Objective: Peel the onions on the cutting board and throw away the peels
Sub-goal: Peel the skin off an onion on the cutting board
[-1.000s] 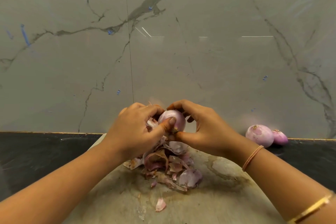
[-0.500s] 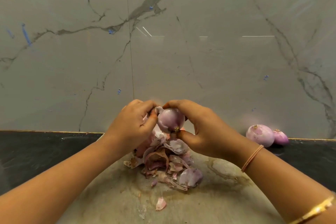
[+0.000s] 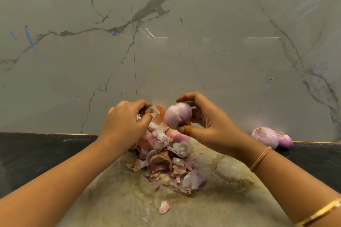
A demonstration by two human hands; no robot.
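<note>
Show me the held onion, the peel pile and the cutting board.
held onion point(image 3: 178, 115), head view, peeled rounded side
peel pile point(image 3: 166, 163), head view, middle of heap
cutting board point(image 3: 230, 199), head view, bare surface right of pile

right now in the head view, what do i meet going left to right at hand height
left hand → peel scrap it pinches → held onion → right hand → larger loose onion → smaller loose onion

A grey veined marble wall point(image 3: 203, 64) stands behind; a black countertop point(image 3: 36, 155) runs along its foot.
</note>
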